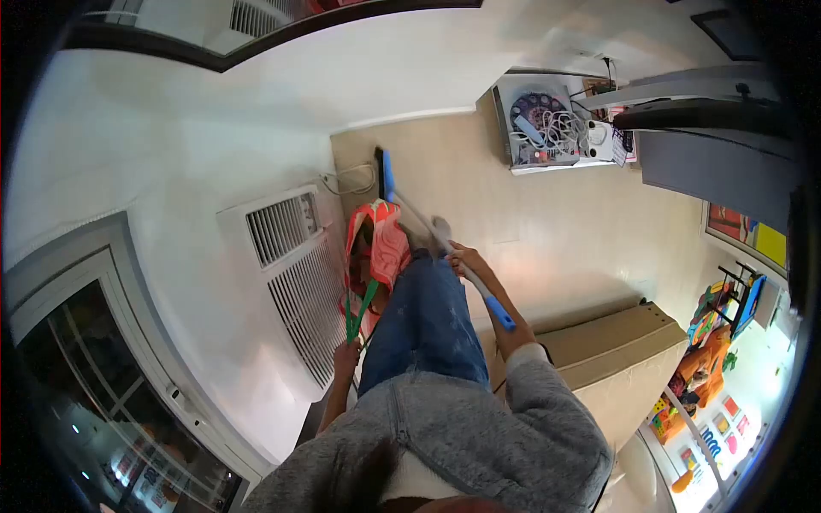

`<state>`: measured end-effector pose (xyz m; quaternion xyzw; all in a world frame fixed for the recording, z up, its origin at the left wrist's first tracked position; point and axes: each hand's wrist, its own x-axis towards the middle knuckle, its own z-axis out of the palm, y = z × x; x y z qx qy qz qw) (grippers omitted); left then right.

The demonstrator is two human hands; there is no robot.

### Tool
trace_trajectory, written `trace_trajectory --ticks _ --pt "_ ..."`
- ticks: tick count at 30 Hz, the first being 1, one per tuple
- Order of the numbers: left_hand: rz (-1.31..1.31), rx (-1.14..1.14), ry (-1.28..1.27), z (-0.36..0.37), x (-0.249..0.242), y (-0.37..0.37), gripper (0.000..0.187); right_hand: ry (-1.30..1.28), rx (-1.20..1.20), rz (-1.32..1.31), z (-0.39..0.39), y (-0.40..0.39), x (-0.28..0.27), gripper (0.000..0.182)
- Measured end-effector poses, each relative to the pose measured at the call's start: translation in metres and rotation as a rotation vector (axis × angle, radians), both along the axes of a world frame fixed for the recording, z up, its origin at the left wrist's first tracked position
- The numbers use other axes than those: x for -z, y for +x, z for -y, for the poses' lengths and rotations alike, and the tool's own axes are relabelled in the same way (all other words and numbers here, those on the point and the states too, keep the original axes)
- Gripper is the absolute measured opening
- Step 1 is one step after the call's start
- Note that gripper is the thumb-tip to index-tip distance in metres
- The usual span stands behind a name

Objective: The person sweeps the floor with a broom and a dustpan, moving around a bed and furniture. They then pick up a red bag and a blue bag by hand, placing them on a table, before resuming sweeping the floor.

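My right hand (466,256) grips the grey shaft of a broom (428,224) with a blue head near the wall and a blue grip end by my forearm. My left hand (346,353) holds the green handle (361,308) of an orange-red dustpan (382,244) that stands on the light wood floor beside my leg. I am looking straight down at my grey sweater and blue jeans. The broom head rests on the floor just beyond the dustpan.
A white wall unit with vent grilles (295,265) runs along my left. A cardboard box (611,346) lies to my right. A white crate of cables (547,124) sits on the floor ahead. Colourful toys (710,342) stand at the far right.
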<state>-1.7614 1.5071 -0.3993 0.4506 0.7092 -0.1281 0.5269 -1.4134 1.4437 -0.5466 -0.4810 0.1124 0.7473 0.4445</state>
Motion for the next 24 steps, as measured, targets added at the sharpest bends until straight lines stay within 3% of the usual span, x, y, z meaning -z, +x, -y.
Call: trace_trajectory --ticks 2,3,4,7,8,9,10,13,15,17,19,23,24 --pt "0.036 -0.060 0.027 -0.008 -0.003 0.013 0.035 -0.014 -0.241 0.348 0.013 0.003 0.067 0.047" --pt "0.074 -0.089 0.054 -0.005 -0.002 0.012 0.033 -0.164 -0.009 0.210 0.019 0.019 0.007 0.037" --pt "0.115 -0.161 0.017 -0.012 -0.018 0.027 0.032 -0.179 0.177 0.065 0.046 0.023 0.011 0.048" --pt "0.134 -0.152 0.064 -0.008 -0.023 0.026 0.029 -0.325 0.178 0.253 0.112 0.025 -0.025 0.046" --pt "-0.031 0.015 0.146 0.004 -0.009 0.008 0.028 -0.338 0.215 0.375 0.125 0.016 -0.033 0.047" --pt "-0.042 -0.094 0.141 0.012 -0.018 0.009 0.027 -0.398 0.117 0.554 0.116 0.005 -0.072 0.047" --pt "-0.059 -0.200 0.126 0.020 -0.038 0.013 0.026 -0.360 0.115 0.523 0.115 0.001 -0.102 0.050" --pt "-0.060 -0.455 0.173 0.071 -0.055 0.002 0.023 -0.145 -0.001 0.310 0.116 0.006 -0.120 0.053" --pt "-0.095 -0.526 0.243 0.100 -0.060 0.008 0.022 -0.042 -0.280 0.346 0.074 0.005 -0.115 0.055" --pt "-0.174 -0.511 0.326 0.117 -0.076 0.029 0.021 -0.017 -0.305 0.278 0.048 -0.014 -0.080 0.060" --pt "-0.230 -0.592 0.292 0.121 -0.084 0.037 0.022 0.064 -0.351 0.329 0.018 -0.021 -0.045 0.053" --pt "-0.084 -0.756 0.369 0.126 -0.087 0.045 0.021 0.330 -0.326 0.263 0.018 -0.020 0.132 0.041" --pt "0.004 -0.829 0.410 0.127 -0.087 0.043 0.020 0.302 -0.321 0.306 0.012 -0.016 0.115 0.040"
